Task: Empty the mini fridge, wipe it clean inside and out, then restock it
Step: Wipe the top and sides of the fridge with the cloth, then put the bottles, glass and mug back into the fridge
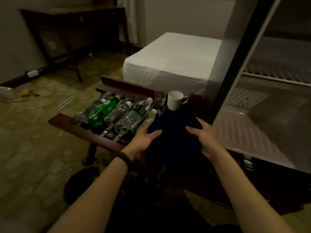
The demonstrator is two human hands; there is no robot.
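Note:
A dark blue cloth (175, 130) lies on the right end of a slatted wooden rack (107, 140). My left hand (144, 140) holds its left edge and my right hand (204, 138) holds its right edge, thumbs on top. Several plastic bottles lie side by side on the rack, among them a green bottle (101, 113) and a clear water bottle (133, 116). A white mug (175, 100) and a glass (159, 98) stand at the rack's far end. The mini fridge (262, 118) stands open on the right, its white shelves bare and its door (230, 52) swung toward me.
A bed with a white sheet (170, 59) stands behind the rack. A dark wooden desk (75, 21) is against the far wall at left. A power strip (32, 73) and small litter lie on the patterned floor at left.

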